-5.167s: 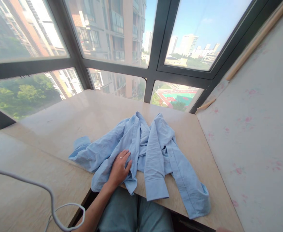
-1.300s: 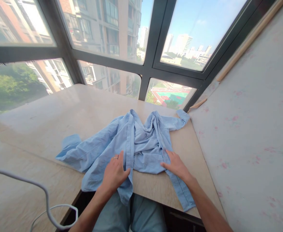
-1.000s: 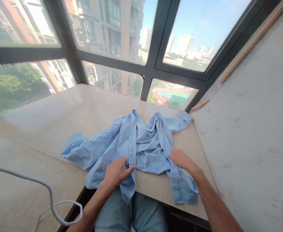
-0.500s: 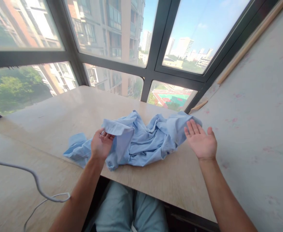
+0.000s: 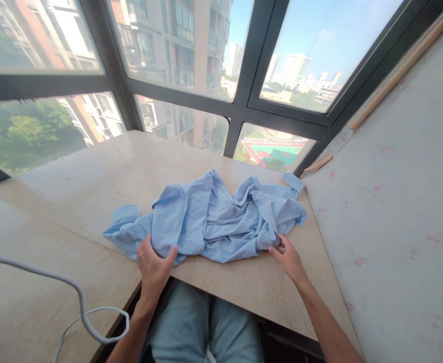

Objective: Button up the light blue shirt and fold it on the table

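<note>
A crumpled light blue shirt (image 5: 225, 222) stretches sideways across the pale tabletop. My left hand (image 5: 155, 267), with a ring on one finger, rests at its lower left edge. The thumb and fingers of that hand are spread apart, with their tips touching the cloth. At the lower right edge, my right hand (image 5: 289, 259) has its thumb and fingers closed on a bunched bit of the shirt. Part of the right fingers is hidden by the fabric.
Dark-framed windows (image 5: 183, 98) rise behind the wooden tabletop (image 5: 93, 166). A flower-patterned wall (image 5: 391, 212) bounds the right side. A white cable (image 5: 79, 292) loops at the lower left near my left forearm. My legs (image 5: 206, 322) are below the table's front edge.
The flap my left hand held up now lies down on the shirt, and that hand has moved nearer. My right hand has turned from palm-up and come down to the shirt's near right edge.
</note>
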### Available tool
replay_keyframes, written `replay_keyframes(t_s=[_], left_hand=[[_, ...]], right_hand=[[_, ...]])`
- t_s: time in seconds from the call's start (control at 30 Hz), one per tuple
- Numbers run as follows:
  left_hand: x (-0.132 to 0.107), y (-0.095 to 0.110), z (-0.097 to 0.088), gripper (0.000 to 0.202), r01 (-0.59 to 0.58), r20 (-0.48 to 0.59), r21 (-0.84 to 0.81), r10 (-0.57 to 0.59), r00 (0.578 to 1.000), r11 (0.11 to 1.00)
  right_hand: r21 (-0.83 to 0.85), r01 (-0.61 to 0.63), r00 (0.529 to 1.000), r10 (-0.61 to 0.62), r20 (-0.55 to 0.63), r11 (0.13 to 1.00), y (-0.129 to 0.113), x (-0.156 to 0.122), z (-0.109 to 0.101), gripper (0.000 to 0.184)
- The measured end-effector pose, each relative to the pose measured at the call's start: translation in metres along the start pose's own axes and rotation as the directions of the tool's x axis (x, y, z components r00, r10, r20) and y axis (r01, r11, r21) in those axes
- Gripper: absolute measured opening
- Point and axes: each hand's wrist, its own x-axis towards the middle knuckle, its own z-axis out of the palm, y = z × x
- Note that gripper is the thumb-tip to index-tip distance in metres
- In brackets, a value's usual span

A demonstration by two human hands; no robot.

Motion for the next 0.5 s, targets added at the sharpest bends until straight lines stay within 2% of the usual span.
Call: replay_keyframes(t_s=[0.07, 0.1, 0.23, 0.3, 0.33, 0.37, 0.4, 0.43, 0.5], left_hand=[[-0.005, -0.004, -0.008, 0.085, -0.006, 0.008, 0.066, 0.006, 1.0, 0.998], [-0.005, -0.005, -0.011, 0.082, -0.014, 0.044, 0.097, 0.01, 0.999, 0.995], [0.009, 0.004, -0.018, 0.045, 0.021, 0.275, 0.168, -0.068, 0.959, 0.986], [0.019, 0.016, -0.023, 0.029, 0.127, 0.382, 0.055, -0.138, 0.914, 0.99], [0.024, 0.023, -0.026, 0.027, 0.203, 0.443, -0.066, -0.153, 0.883, 0.977], [0.028, 0.032, -0.03, 0.027, 0.293, 0.501, -0.224, -0.148, 0.853, 0.93], [0.033, 0.042, -0.036, 0.028, 0.392, 0.548, -0.395, -0.129, 0.827, 0.831], [0.037, 0.053, -0.042, 0.028, 0.476, 0.57, -0.558, -0.103, 0.815, 0.68], [0.045, 0.073, -0.055, 0.018, 0.526, 0.528, -0.788, -0.088, 0.844, 0.319]], right_hand=[[-0.027, -0.025, 0.999, 0.026, 0.026, 0.999, -0.011, -0.001, -0.007, 0.049], [-0.044, -0.021, 0.999, 0.022, 0.038, 0.999, -0.018, -0.001, -0.011, 0.044], [-0.108, 0.033, 0.999, -0.03, 0.033, 0.994, -0.05, 0.002, -0.021, 0.031], [-0.048, 0.023, 0.999, -0.022, 0.028, 0.999, -0.067, 0.004, -0.026, 0.025], [0.046, -0.004, 0.999, 0.002, 0.043, 0.999, -0.076, 0.006, -0.03, 0.022], [0.185, -0.04, 0.997, 0.027, 0.07, 0.982, -0.084, 0.008, -0.036, 0.021], [0.349, -0.082, 0.993, 0.046, 0.112, 0.934, -0.092, 0.011, -0.043, 0.021], [0.516, -0.116, 0.988, 0.045, 0.147, 0.849, -0.098, 0.015, -0.052, 0.022], [0.738, -0.124, 0.986, 0.002, 0.164, 0.663, -0.106, 0.024, -0.073, 0.028]])
